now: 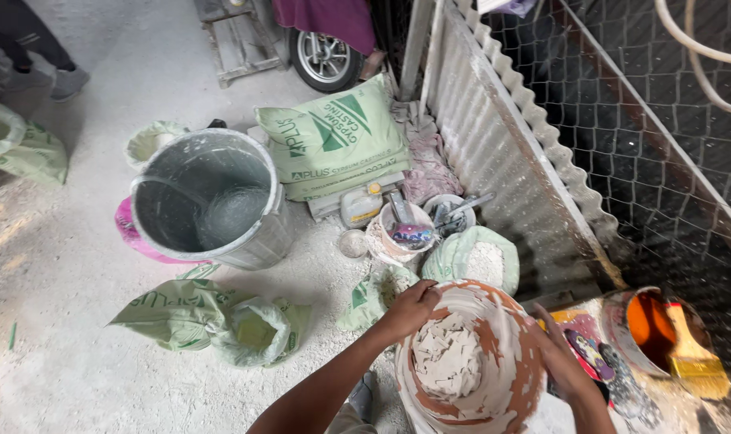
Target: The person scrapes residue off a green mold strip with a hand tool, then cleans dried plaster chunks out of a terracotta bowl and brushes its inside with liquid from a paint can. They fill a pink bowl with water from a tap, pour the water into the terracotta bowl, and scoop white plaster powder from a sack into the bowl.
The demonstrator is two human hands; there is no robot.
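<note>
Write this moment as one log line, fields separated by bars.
left hand: grips bowl rim | right hand: on bowl's right side | plaster-caked bowl: white chunks inside | big grey bucket: nearby

You grip terracotta-orange basin [506, 321] streaked white, pale plaster chunks [447, 358] inside. Grey bucket [257, 241] near pale-green sacks [333, 141] with dark-green print. Orange-filled tub [651, 325] under yellow brush [691, 354]. Floor [140, 64] dusted white.

**Green sacks on the dusty floor**

A full pale-green sack [333, 138] with darker green print lies flat well beyond the left grip [411, 308], stacked on another. An open sack of white powder [476, 259] sits just past both grips. A crumpled empty sack [190, 312] lies to the left of the left grip, and another slumped one [16, 145] rests far off left.
</note>
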